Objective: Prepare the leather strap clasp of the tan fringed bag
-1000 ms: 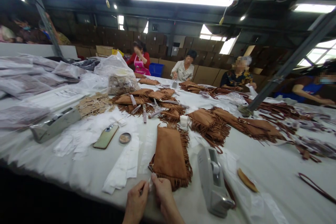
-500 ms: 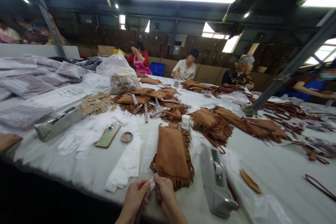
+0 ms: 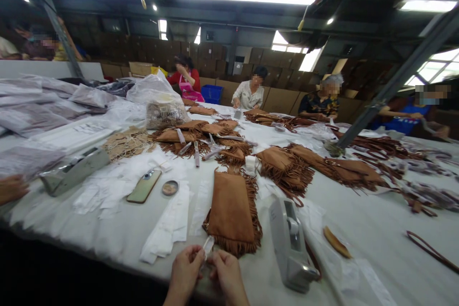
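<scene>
Writing anywhere in the head view?

– Sort of. That plastic sack (image 3: 167, 114) past the phone (image 3: 144, 186) has black handwriting on its side, but good luck reading it. Blue apron (image 3: 403, 125) at far right has white lettering, way too small for me. Some dark marks on the side of the tape dispenser (image 3: 296, 251) too, also no clue.

What about the hands?

– Left hand (image 3: 185, 265) has thumb and fingers pinched together on a small clear plastic piece (image 3: 208, 245), top end poking up. Right hand (image 3: 226, 268) has its fingertips bunched at the lower end; can't tell if they've actually got hold of it.

And the brown fringed bag (image 3: 231, 205)?

– Lying flat on the white table (image 3: 390, 234), just beyond the hands, dispenser to its right.
</scene>
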The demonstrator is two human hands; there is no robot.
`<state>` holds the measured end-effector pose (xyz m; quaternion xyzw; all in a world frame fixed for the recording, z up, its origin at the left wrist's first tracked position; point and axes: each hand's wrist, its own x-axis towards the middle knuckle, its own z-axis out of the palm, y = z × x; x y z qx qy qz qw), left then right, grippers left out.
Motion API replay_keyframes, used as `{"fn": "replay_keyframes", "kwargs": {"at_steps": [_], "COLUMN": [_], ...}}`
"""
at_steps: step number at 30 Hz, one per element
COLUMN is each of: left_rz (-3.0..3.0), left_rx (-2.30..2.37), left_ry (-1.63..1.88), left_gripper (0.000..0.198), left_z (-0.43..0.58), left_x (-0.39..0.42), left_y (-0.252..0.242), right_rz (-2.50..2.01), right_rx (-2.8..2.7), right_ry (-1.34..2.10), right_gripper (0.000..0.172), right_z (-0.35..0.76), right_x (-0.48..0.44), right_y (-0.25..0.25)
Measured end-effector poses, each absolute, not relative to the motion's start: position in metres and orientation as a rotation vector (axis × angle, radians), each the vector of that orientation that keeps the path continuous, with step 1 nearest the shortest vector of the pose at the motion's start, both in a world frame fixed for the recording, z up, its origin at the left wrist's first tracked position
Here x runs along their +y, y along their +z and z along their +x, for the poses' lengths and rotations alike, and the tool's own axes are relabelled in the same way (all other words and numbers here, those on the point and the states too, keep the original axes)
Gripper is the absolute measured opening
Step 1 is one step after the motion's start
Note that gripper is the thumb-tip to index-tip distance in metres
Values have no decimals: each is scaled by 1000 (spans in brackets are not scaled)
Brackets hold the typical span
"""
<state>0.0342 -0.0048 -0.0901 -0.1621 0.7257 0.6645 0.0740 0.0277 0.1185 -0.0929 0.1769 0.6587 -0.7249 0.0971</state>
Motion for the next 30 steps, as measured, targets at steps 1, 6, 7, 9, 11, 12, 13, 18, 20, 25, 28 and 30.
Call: {"fn": "replay_keyframes", "kwargs": {"at_steps": [1, 6, 7, 9, 11, 12, 13, 18, 20, 25, 28, 30], "left_rz": [-472, -418, -395, -351, -352, -362, -370, -162, -34, 196, 459, 495], "left_rx": [2194, 2155, 2138, 2100, 2041, 2002, 1962, 1886, 2002, 2743, 2836, 2788], "left_ry": [2000, 2071, 2084, 2115, 2157, 2184, 2210, 2212, 2118, 1634, 1287, 1176], "left_gripper": [42, 47, 47, 47, 48, 49, 51, 47, 39, 40, 48, 38], "left_z": [35, 37, 37, 37, 38, 40, 42, 53, 50, 15, -5, -11], "left_x": [-4, -1, 1, 7, 19, 26, 33, 47, 38, 17, 23, 30], "left_y": [-89, -80, -78, -77, -76, -76, -76, -74, -70, -60, -56, -54], "right_rz": [514, 470, 465, 479, 531, 562, 592, 699, 735, 645, 545, 495], "right_rx": [1920, 1789, 1772, 1695, 1508, 1391, 1279, 1091, 1148, 1226, 1259, 1311], "right_ry": [-2167, -2272, -2280, -2298, -2346, -2376, -2407, -2464, -2464, -2342, -2252, -2207], "right_gripper": [44, 52, 53, 56, 55, 54, 52, 45, 47, 63, 64, 65], "right_z": [25, 14, 13, 13, 14, 16, 17, 23, 23, 21, 18, 16], "right_x": [114, 102, 101, 101, 102, 104, 106, 131, 144, 170, 177, 180], "right_y": [-95, -92, -90, -83, -73, -68, -63, -50, -52, -50, -47, -52]}}
